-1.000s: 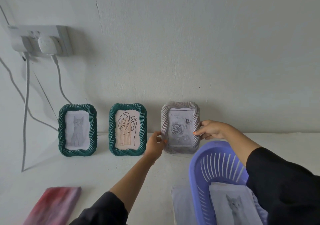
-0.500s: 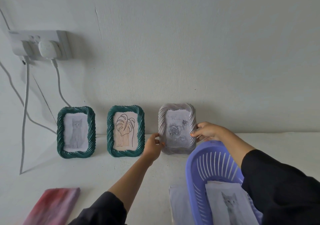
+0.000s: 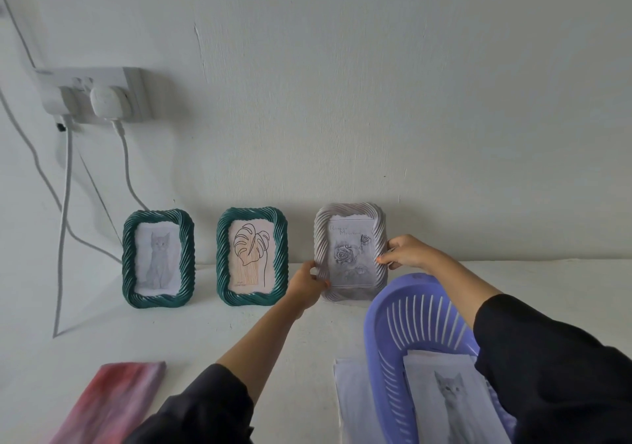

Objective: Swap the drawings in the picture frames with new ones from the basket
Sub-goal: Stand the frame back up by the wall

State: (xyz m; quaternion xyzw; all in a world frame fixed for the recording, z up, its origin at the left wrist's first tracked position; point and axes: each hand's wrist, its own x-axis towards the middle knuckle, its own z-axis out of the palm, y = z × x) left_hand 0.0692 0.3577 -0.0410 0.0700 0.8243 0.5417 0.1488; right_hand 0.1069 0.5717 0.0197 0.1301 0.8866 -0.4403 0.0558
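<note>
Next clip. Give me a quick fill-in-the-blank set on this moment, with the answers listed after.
The left hand and right hand grip the pale frame, whose drawing shows ____.
The middle frame holds a drawing of a ____.
The rim of the middle frame is coloured ____.
The sheet in the basket shows a ____.
Missing words: roses; leaf; green; cat.
</note>
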